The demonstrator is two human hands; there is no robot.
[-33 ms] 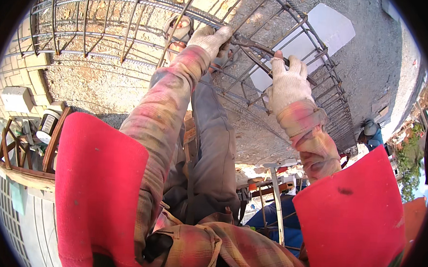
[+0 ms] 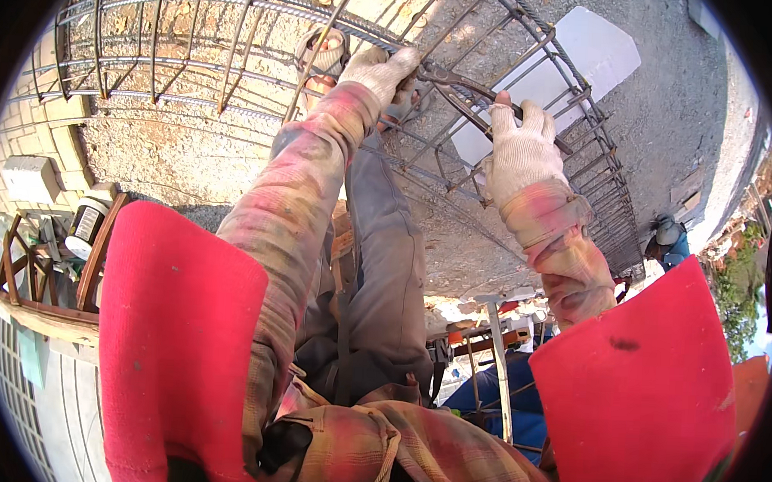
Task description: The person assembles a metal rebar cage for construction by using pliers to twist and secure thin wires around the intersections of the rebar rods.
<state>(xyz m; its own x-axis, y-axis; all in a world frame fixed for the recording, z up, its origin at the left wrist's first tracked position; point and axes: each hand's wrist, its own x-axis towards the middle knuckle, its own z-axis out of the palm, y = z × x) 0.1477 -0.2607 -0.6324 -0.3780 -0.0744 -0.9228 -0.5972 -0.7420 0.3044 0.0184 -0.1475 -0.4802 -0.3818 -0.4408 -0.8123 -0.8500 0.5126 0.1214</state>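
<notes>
A long cage of steel rebar [image 2: 231, 40] crosses the upper part of the view. In a pale knit glove, my left hand [image 2: 378, 73] is closed on a ribbed bar of it, beside a tie joint; any wire between the fingers is hidden. Just right of those fingers lie the jaws of dark metal pincers [image 2: 466, 82], against the bars. My right hand [image 2: 525, 148], also gloved, holds the pincers by their long handles, which stand spread apart. Its bare thumb tip shows by one handle, with the fingers over the other.
A white sheet [image 2: 596, 56] lies beneath the cage at the right. Another person [image 2: 668, 240] is at the far right. A concrete block [image 2: 31, 180], a bucket [image 2: 85, 228] and a wooden frame [image 2: 51, 308] stand left. My feet [image 2: 323, 53] are under the cage.
</notes>
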